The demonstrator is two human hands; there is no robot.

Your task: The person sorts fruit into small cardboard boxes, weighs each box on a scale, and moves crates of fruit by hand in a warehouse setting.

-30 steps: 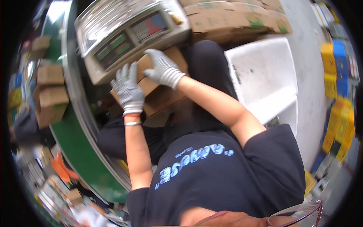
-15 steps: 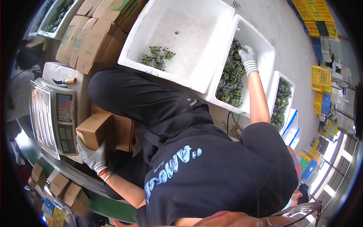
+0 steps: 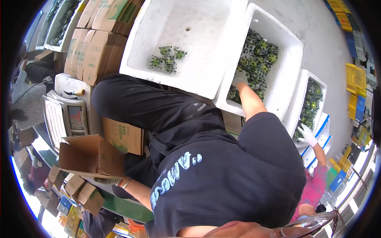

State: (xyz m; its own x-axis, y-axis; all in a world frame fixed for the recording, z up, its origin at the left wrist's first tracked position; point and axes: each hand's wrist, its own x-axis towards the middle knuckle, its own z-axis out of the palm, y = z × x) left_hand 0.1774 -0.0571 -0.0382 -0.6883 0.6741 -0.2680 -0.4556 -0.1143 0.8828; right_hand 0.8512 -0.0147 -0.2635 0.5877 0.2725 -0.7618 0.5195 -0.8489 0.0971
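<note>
My left hand (image 3: 108,181), in a grey glove, grips the lower edge of an open cardboard box (image 3: 112,157). The box is tilted, its mouth facing left, and no contents show inside. My right hand (image 3: 239,80), in a striped glove, reaches into a white foam bin (image 3: 287,59), at the near left end of a pile of small dark-and-green leafy pieces (image 3: 258,49). Its fingers are mostly hidden among them. A larger white foam bin (image 3: 198,51) stands to the left, with a small cluster of similar pieces (image 3: 168,59) in it.
A digital scale (image 3: 73,115) stands at left, with a wooden-handled curved knife (image 3: 77,92) behind it. Flattened cartons (image 3: 93,55) are stacked beyond. At right, a co-worker's white-gloved hand (image 3: 307,135) is at another foam bin (image 3: 322,89). Yellow crates (image 3: 356,77) line the far right.
My right hand has moved nearer and left, down into the leafy pieces. My left hand has turned the box, so its open mouth shows. A co-worker's gloved hand has appeared at right.
</note>
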